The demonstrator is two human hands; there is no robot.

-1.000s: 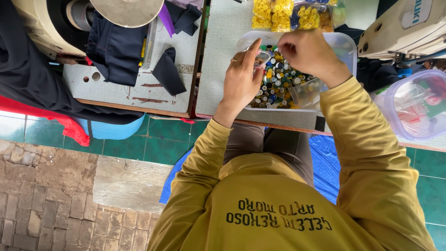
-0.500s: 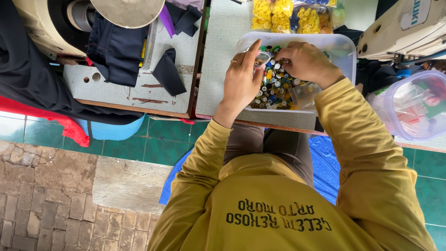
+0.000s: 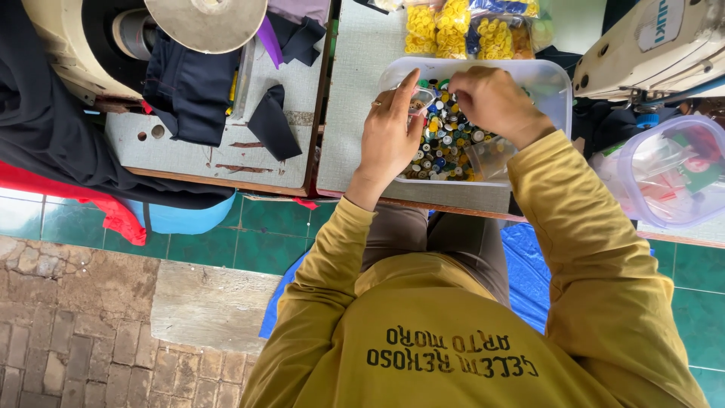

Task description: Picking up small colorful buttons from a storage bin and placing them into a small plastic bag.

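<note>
Head view: sorting buttons [image 3: 445,140] in tub [image 3: 555,83]; left hand [image 3: 389,140] pinches small bag [image 3: 421,100]; right hand [image 3: 495,98] clenched among buttons, contents unclear. Next move needs careful pinch.

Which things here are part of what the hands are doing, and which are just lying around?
In use:
left hand
right hand
clear tub
mixed buttons
small clear bag

Lying about:
yellow button bags
dark cloth
lidded tub
sewing machine
</note>
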